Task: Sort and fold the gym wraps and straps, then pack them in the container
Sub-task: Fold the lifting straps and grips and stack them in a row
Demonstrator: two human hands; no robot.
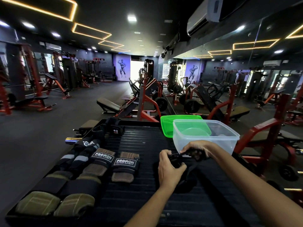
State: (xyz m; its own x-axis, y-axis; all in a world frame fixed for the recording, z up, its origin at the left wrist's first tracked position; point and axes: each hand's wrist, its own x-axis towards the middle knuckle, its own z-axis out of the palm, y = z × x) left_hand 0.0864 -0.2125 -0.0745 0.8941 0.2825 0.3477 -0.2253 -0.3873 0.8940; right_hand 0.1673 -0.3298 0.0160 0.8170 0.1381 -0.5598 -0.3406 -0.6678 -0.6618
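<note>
Head view is showing both hands, left hand (170, 164) and right hand (196, 149), pinching a black strap (177, 158) just before the empty container (205, 136), seemingly folding it small enough for packing.

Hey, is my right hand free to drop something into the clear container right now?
Probably not yet. The right hand sits just in front of the clear container, whose top is open, but it and the left hand are both gripping the black strap.

Dark gym: red machines (147, 95), mirrored wall (246, 63), amber ceiling strips (91, 31).
</note>
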